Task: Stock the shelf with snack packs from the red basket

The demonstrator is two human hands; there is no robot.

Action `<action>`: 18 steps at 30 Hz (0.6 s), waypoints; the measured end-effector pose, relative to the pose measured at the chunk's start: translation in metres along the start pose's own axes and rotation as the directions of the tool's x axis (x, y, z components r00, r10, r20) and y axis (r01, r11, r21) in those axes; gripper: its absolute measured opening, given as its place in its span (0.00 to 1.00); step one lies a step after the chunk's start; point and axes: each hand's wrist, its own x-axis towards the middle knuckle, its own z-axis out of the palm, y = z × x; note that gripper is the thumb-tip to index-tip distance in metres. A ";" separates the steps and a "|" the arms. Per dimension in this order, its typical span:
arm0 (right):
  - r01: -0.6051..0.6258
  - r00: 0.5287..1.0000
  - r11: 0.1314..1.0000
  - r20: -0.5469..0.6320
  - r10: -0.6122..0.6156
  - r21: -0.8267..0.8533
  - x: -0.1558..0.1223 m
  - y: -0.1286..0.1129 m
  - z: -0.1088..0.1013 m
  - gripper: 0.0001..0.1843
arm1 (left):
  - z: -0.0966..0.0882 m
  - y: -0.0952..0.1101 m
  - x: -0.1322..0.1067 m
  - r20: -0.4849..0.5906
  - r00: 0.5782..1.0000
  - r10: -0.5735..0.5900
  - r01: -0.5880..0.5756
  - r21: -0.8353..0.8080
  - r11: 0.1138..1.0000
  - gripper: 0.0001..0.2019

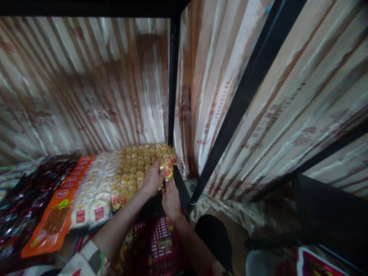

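Note:
My left hand (154, 178) is closed around small yellow wrapped snack packets (168, 173) with red labels, at the right front of a block of like packets (133, 159). Close below it is my right hand (171, 197), its fingers stretched forward and their tips against the lower edge of the held packets. Part of the fingertips of both hands is hidden. The block stands in close rows on a dark shelf (182, 188). Beneath my forearms a red plastic basket (161, 234) contains more yellow packets.
Left of the yellow rows stand clear bags of white round cakes (98, 212), orange snack packs (51, 226) and dark shiny packs (34, 199). Black frame posts (171, 80) rise behind and to the right (238, 103). Pleated printed curtain (115, 96) hangs around the shelf.

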 end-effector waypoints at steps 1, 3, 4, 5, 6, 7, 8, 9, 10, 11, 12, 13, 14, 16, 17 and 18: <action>0.009 1.000 1.000 0.004 -0.009 -0.002 0.001 0.000 0.000 0.27 | 0.002 0.003 0.006 -0.004 1.000 0.021 -0.021 0.005 1.000 0.19; 0.030 1.000 1.000 0.006 -0.030 -0.004 0.001 -0.002 -0.001 0.29 | 0.006 0.008 0.018 0.005 0.998 0.059 -0.059 0.023 0.998 0.18; 0.036 0.999 0.999 0.009 -0.036 -0.008 0.000 -0.002 -0.002 0.30 | 0.009 0.010 0.024 0.014 0.997 0.071 -0.072 0.039 0.997 0.18; 0.039 0.999 0.999 0.017 -0.039 -0.016 0.000 -0.003 -0.004 0.30 | 0.013 0.011 0.030 0.025 0.996 0.080 -0.081 0.062 0.995 0.18; 0.040 0.999 0.999 0.029 -0.039 -0.027 0.000 -0.004 -0.005 0.30 | 0.017 0.012 0.035 0.041 0.995 0.089 -0.093 0.096 0.991 0.17; 0.035 0.999 0.999 0.042 -0.034 -0.040 -0.001 -0.004 -0.006 0.30 | 0.021 0.012 0.040 0.065 0.993 0.098 -0.106 0.146 0.984 0.18; 0.031 0.998 0.998 0.055 -0.028 -0.052 -0.001 -0.005 -0.007 0.30 | 0.024 0.012 0.045 0.096 0.990 0.104 -0.122 0.202 0.972 0.18; 0.028 0.998 0.998 0.064 -0.024 -0.061 -0.001 -0.005 -0.007 0.30 | 0.028 0.011 0.049 0.129 0.986 0.110 -0.140 0.257 0.956 0.18; 0.026 0.997 0.997 0.070 -0.021 -0.068 -0.001 -0.006 -0.008 0.30 | 0.031 0.011 0.053 0.159 0.981 0.111 -0.157 0.307 0.939 0.19; 0.022 0.997 0.997 0.072 -0.017 -0.073 -0.001 -0.007 -0.009 0.30 | 0.034 0.010 0.056 0.185 0.977 0.109 -0.169 0.347 0.923 0.19; 0.013 0.997 0.997 0.072 -0.007 -0.075 -0.001 -0.007 -0.010 0.30 | 0.036 0.010 0.059 0.204 0.973 0.104 -0.176 0.375 0.910 0.19; 0.001 0.997 0.997 0.074 0.005 -0.075 -0.001 -0.008 -0.010 0.30 | 0.038 0.009 0.062 0.220 0.970 0.099 -0.181 0.393 0.902 0.18; -0.010 0.997 0.997 0.080 0.017 -0.076 -0.001 -0.009 -0.011 0.29 | 0.040 0.009 0.065 0.236 0.967 0.093 -0.185 0.405 0.895 0.18; -0.031 0.994 0.996 0.099 0.039 -0.079 0.000 -0.011 -0.013 0.29 | 0.043 0.007 0.069 0.275 0.958 0.077 -0.196 0.441 0.876 0.17; -0.039 0.993 0.996 0.107 0.048 -0.083 0.000 -0.012 -0.014 0.29 | 0.044 0.007 0.071 0.294 0.954 0.067 -0.202 0.459 0.865 0.16; -0.045 0.992 0.995 0.112 0.055 -0.089 0.000 -0.013 -0.015 0.29 | 0.046 0.006 0.072 0.310 0.949 0.057 -0.208 0.477 0.854 0.16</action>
